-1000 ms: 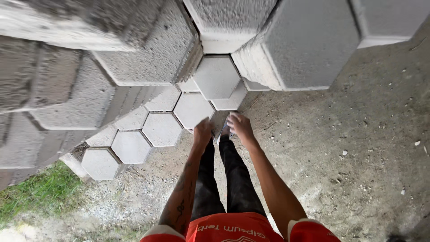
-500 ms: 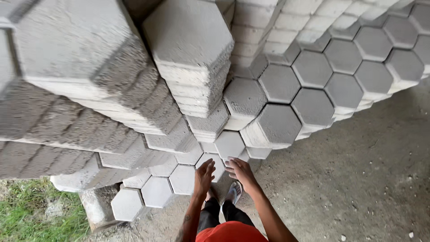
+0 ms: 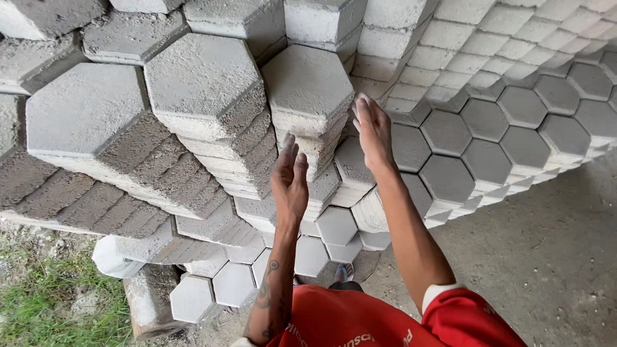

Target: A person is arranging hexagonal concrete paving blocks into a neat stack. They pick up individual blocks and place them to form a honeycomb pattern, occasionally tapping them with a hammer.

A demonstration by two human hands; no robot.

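Observation:
Tall stacks of grey hexagonal concrete paving blocks fill the view. My left hand [image 3: 290, 180] is raised with fingers straight and together, just below and left of the top block of the middle stack [image 3: 307, 87]. My right hand [image 3: 373, 132] reaches up at that block's right side, fingertips close to its edge; I cannot tell whether they touch. Neither hand holds anything. My red shirt [image 3: 360, 321] shows at the bottom.
More hexagonal block stacks [image 3: 501, 135] spread to the right and a larger stack [image 3: 83, 122] to the left. Low blocks [image 3: 212, 289] lie near my feet. A grass patch [image 3: 51, 302] is at bottom left, a bare concrete floor [image 3: 553, 257] at right.
Both hands rose from low blocks near the ground up to the top of the middle stack. The camera tilted upward, showing the stack tops.

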